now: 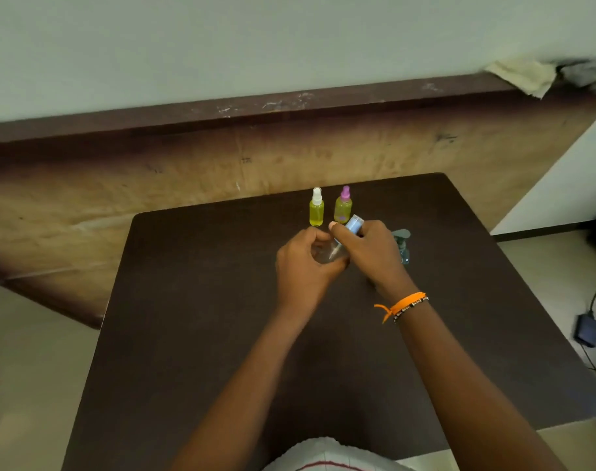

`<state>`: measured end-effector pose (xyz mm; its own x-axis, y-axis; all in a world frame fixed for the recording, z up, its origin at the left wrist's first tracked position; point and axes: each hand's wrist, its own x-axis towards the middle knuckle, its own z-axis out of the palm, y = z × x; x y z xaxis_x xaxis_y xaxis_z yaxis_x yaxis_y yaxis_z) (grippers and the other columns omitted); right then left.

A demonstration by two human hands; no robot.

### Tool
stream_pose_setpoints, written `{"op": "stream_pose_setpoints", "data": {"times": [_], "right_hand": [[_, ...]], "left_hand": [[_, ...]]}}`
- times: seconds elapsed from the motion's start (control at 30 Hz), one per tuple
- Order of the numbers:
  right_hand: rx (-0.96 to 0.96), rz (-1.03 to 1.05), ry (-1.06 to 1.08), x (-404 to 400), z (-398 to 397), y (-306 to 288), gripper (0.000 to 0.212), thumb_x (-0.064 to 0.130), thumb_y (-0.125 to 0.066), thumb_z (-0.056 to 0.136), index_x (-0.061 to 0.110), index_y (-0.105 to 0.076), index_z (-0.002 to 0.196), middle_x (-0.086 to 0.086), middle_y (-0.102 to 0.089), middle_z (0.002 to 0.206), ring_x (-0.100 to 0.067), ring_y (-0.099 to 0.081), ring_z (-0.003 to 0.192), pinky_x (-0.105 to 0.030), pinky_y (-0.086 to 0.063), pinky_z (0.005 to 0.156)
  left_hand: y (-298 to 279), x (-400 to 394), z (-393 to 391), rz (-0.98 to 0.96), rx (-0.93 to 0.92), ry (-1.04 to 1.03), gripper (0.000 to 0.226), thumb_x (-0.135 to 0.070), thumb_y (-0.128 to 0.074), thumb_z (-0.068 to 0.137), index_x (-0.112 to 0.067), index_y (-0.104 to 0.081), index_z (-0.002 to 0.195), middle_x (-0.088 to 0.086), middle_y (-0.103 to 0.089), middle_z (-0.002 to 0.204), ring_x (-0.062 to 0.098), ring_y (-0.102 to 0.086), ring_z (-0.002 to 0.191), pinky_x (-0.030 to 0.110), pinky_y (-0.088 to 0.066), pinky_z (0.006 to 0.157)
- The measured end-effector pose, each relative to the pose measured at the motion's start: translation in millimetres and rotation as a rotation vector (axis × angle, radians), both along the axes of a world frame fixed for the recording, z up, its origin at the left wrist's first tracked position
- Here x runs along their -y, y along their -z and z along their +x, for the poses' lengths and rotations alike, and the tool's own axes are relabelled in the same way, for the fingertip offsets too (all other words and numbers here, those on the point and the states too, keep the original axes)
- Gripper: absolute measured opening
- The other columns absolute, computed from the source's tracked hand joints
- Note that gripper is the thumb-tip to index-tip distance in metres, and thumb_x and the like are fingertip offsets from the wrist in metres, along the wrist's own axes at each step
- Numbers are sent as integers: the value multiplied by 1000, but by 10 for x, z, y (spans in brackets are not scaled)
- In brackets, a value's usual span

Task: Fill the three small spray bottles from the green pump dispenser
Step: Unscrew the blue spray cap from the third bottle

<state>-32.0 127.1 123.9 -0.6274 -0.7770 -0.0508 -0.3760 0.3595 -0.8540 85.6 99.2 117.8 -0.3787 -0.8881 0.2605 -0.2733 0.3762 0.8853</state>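
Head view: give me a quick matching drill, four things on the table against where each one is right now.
Things:
1. white-capped bottle
2. purple-capped bottle
3. clear bottle
4. green pump dispenser

Places:
A. partly hidden behind the right hand
B. held in the left hand
C. standing far left of the pair
D. standing just beside the blue cap

Pairs: 1-C, 2-D, 3-B, 4-A

Dark brown table (194,334) | far edge: white-capped bottle (316,208) and purple-capped bottle (343,205), both upright, yellow-green liquid inside, standing just beside each other | right of them: green dispenser (402,245), upright, partly hidden
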Motion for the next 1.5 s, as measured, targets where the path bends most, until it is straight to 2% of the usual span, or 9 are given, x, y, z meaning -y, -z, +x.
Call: {"op": "stream_pose_setpoints", "data": {"times": [0.17, 0.37, 0.47, 0.57, 0.7, 0.8, 0.97, 1.27, 1.5], "right_hand": [[-40, -133, -169, -71, -100, -321, 45, 32, -62, 86, 16, -46, 47, 8, -44, 39, -6, -40, 41, -32, -34, 52], [-11, -114, -512, -198, -240, -684, 61, 56, -58, 78, -5, -62, 84, -22, -57, 76, -30, -51, 67, -41, -42, 63], [48, -89, -583, -298, -354, -763, 25, 23, -63, 89, 9, -62, 110, -15, -64, 107, -29, -59, 93, -36, -50, 83], [179, -146, -552, -397, -326, -732, 36, 6, -61, 89, 19, -54, 122, -5, -61, 113, -15, -57, 93, -16, -50, 77], [258, -224, -330, -345, -97, -577, 46, 18, -75, 78, 14, -55, 119, -15, -62, 114, -27, -63, 98, -34, -55, 81], [295, -302, -285, -320, 17, -505, 44, 12, -74, 80, 11, -55, 119, -9, -63, 112, -27, -62, 106, -31, -53, 75], [431, -330, -415, -440, -2, -547, 41, -2, -56, 90, 15, -48, 126, -6, -67, 114, -17, -62, 111, -28, -51, 93], [274, -380, -271, -393, 94, -622, 45, 4, -72, 79, 14, -51, 118, -7, -61, 106, -14, -61, 92, -28, -53, 81], [320, -352, -322, -439, 52, -634, 48, 4, -69, 81, 15, -51, 123, -5, -62, 113, -24, -62, 106, -33, -54, 90]], "left_hand": [[-305, -34, 55, 157, -128, 150, 37, -20, -82, 69, -15, -70, 103, -5, -71, 84, 0, -65, 75, 14, -50, 67], [-467, -68, 109, 272, -288, 244, 34, -12, -76, 75, -25, -64, 103, 2, -72, 92, 13, -68, 88, 24, -55, 79], [-473, -73, 124, 261, -272, 164, 39, -13, -81, 68, -23, -61, 100, -4, -71, 90, 7, -67, 83, 22, -55, 74], [-461, -98, 131, 233, -246, 111, 39, -15, -83, 66, -22, -61, 97, -9, -69, 88, 1, -65, 79, 19, -54, 71], [-444, -140, 104, 164, -234, 88, 39, -16, -84, 65, -17, -60, 96, -9, -68, 88, 1, -64, 78, 17, -52, 69], [-425, -150, 108, 155, -239, 80, 38, -15, -84, 65, -15, -60, 95, -7, -68, 87, 2, -64, 76, 18, -53, 69], [-379, -162, 155, 242, -293, 79, 39, -17, -83, 67, -17, -59, 98, -3, -69, 94, 7, -66, 82, 22, -55, 72], [-365, -207, 158, 261, -298, 142, 34, -16, -80, 71, -17, -60, 99, -3, -68, 96, 6, -65, 83, 22, -54, 75], [-326, -223, 129, 283, -324, 158, 32, -13, -77, 75, -15, -59, 102, -4, -67, 96, 1, -63, 80, 17, -50, 71]]}}
